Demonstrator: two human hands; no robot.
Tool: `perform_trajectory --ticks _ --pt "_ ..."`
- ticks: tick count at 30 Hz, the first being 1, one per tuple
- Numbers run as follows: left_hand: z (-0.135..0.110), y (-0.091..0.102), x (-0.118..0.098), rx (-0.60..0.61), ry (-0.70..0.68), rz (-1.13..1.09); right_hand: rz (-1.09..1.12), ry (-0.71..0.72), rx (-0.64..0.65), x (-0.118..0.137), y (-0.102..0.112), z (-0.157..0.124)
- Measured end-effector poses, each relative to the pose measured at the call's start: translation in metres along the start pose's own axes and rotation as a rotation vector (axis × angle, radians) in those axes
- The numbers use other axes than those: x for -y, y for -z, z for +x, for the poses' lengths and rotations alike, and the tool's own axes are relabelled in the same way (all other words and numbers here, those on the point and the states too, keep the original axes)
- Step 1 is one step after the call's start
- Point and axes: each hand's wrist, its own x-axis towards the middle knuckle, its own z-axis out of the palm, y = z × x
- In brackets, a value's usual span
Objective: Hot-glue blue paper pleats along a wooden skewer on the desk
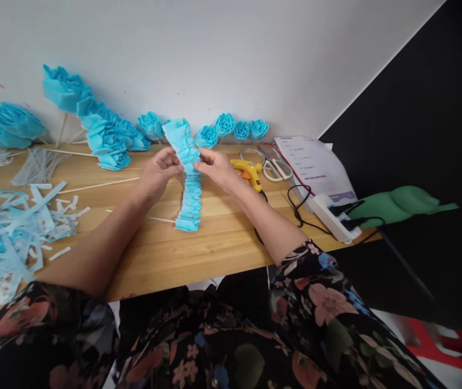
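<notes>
A long strip of folded light-blue paper petals hangs upright over the wooden table, its lower end resting on the wood. My left hand pinches the strip's left edge near its upper part. My right hand pinches the right edge at the same height. Both hands have their fingers closed on the paper. A thin wooden stick lies on the table just under the strip.
Finished blue paper roses line the wall, with larger ones on sticks to the left. Paper scraps cover the left side. A yellow glue gun, scissors, printed sheets and a power strip lie to the right.
</notes>
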Motion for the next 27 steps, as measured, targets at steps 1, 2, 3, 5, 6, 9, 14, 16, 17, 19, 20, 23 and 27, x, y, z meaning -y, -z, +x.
perform_trajectory --ticks 1,2,3,5,6,9,14,16,17,19,20,23,27 --pt "0.000 0.000 0.000 0.003 -0.003 0.002 -0.021 0.010 -0.008 -0.001 0.000 0.000" --pt "-0.001 0.000 0.000 0.007 -0.007 0.003 -0.032 0.023 -0.014 -0.001 0.000 0.001" --pt "-0.001 0.000 0.000 0.009 -0.012 0.004 -0.037 0.035 -0.019 -0.001 0.000 0.001" --pt "-0.001 0.000 0.001 0.007 -0.019 0.011 -0.033 0.046 -0.025 -0.002 0.001 0.001" --pt "-0.001 0.000 0.001 0.003 -0.021 0.018 -0.028 0.043 -0.024 -0.002 0.000 0.001" --pt "0.000 0.001 0.003 -0.017 -0.027 0.038 -0.005 0.014 0.004 0.000 0.000 0.001" --pt "0.000 0.003 0.004 -0.052 -0.035 0.026 0.050 0.001 0.003 0.006 0.002 -0.001" --pt "0.001 0.003 0.004 -0.050 -0.034 0.023 0.058 0.000 0.005 0.005 0.002 -0.001" --pt "0.001 0.003 0.003 -0.046 -0.033 0.023 0.052 -0.003 0.015 0.003 0.002 -0.001" --pt "0.001 0.002 0.004 -0.036 -0.030 0.026 0.025 -0.010 0.041 -0.004 0.002 0.001" --pt "0.001 0.002 0.004 -0.033 -0.028 0.026 0.007 -0.008 0.047 -0.007 0.002 0.002" --pt "0.001 0.000 0.003 -0.030 -0.023 0.018 -0.037 0.014 0.040 -0.014 0.002 0.005" --pt "0.001 -0.001 0.003 -0.025 -0.021 0.003 -0.016 0.006 0.009 -0.010 0.002 0.003"
